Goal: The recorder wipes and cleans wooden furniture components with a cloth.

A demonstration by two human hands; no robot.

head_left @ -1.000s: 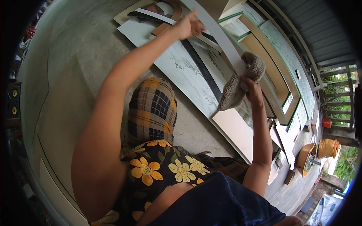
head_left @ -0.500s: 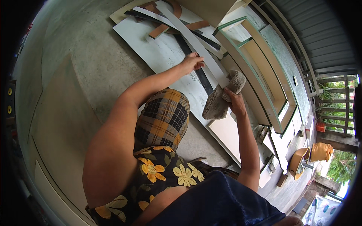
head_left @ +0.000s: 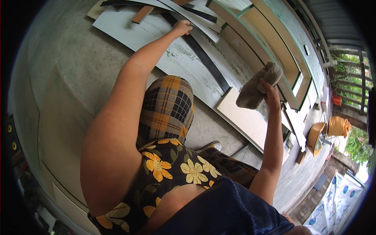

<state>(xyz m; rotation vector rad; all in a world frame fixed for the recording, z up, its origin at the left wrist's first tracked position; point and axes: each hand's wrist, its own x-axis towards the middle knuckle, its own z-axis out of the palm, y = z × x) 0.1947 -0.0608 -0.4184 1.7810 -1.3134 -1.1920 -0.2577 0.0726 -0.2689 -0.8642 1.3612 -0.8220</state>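
One grey-brown cloth (head_left: 252, 91) is hanging near the cream frame (head_left: 238, 44), the right hand (head_left: 270, 94) clasping it in folds, probably for a fuller grip. The left hand (head_left: 182, 28) is holding its fingers curled over the black strip (head_left: 205, 59), which the marbled board (head_left: 176, 58) is supporting; whether they are gripping it is unclear.

grey concrete floor (head_left: 102, 58), slatted fence (head_left: 363, 78)

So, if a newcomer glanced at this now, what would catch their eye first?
Probably the black floral garment at bottom centre, with the orange-and-black plaid trouser leg just above it. Next, the fluffy grey-brown cloth in the right hand's grip, right of centre. Near the top, the left hand is by a long white strip.
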